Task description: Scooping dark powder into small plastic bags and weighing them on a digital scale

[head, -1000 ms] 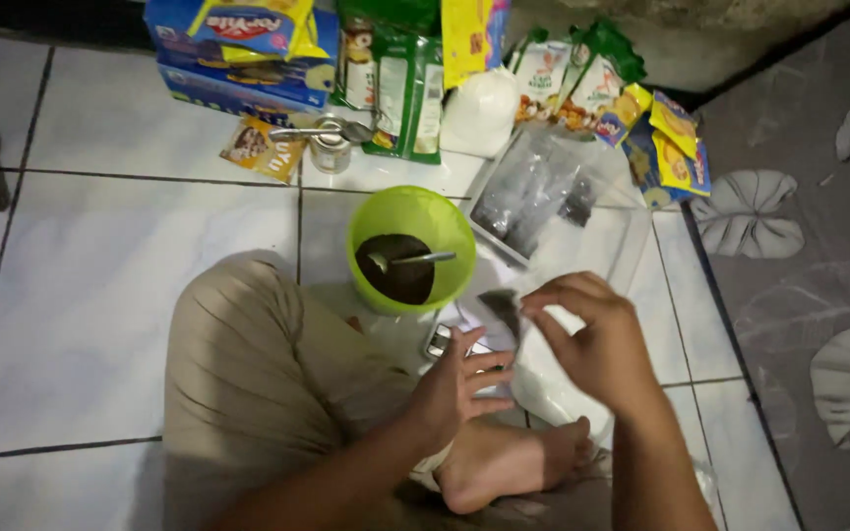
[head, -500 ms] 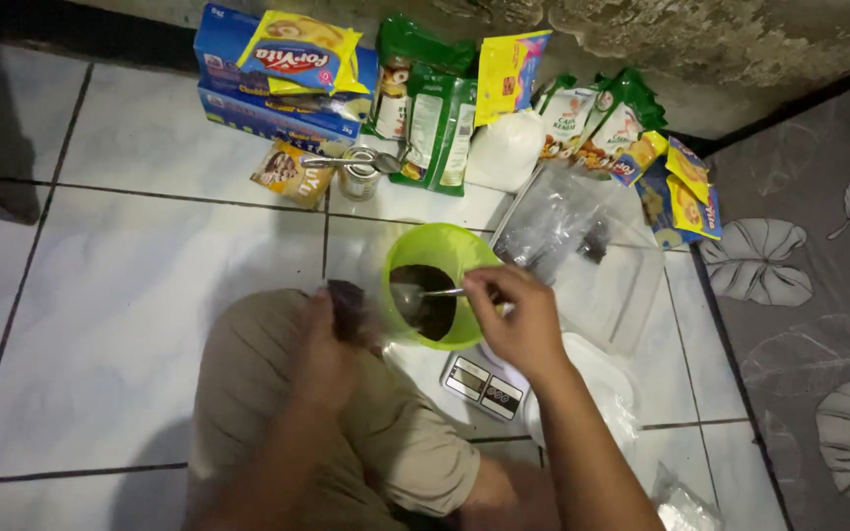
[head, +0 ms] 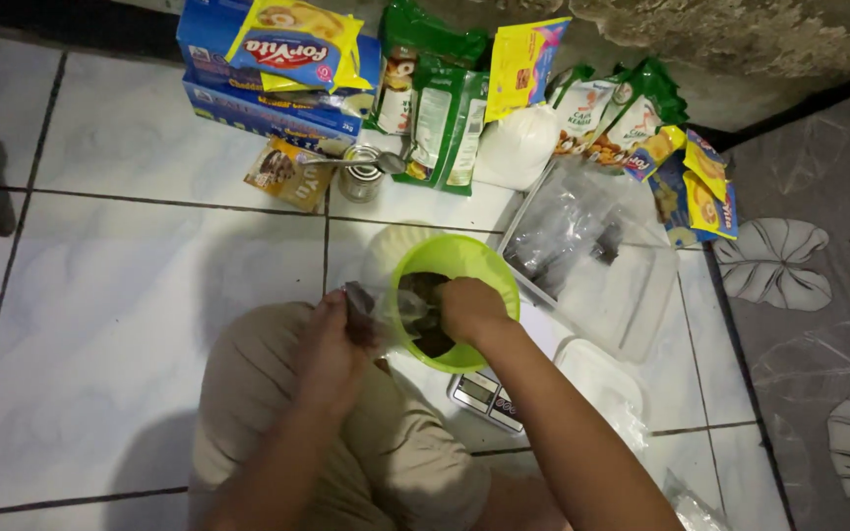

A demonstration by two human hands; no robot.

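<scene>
I am sitting on the white tiled floor (head: pixel 130 295), where boxes and packets (head: pixel 425 88) are lining the wall within reach. The lime-green bowl (head: pixel 464 261) of dark mix is resting over the small scale (head: pixel 487 397), presumably for weighing. My right hand (head: pixel 471 309) is dipping into it, curled around something I cannot make out. My left hand (head: pixel 332 339) is pinching a small clear bag (head: pixel 376 310) at the rim, keeping it close for filling.

A lime-green bowl (head: pixel 479 264) of dark powder sits tilted on a small scale (head: pixel 484 395).
</scene>
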